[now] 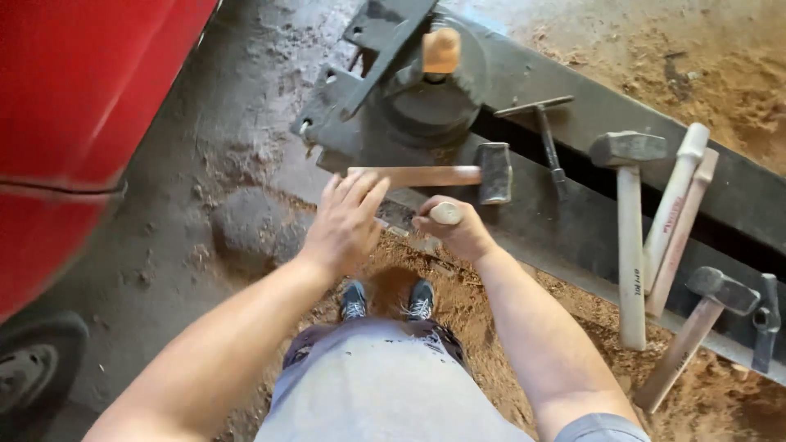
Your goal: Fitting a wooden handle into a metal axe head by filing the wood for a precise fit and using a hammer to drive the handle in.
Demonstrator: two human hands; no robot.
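Fingers (360, 192) of my left hand (344, 225) spread wide over a hammer (426, 175); right hand (454, 229) grips a pale handle (446, 214). Seating it seems next.

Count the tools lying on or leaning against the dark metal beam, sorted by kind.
Hammers with heads showing: 3
Pale handles, heads hidden: 2
Thin T-shaped metal tool: 1
Total: 6
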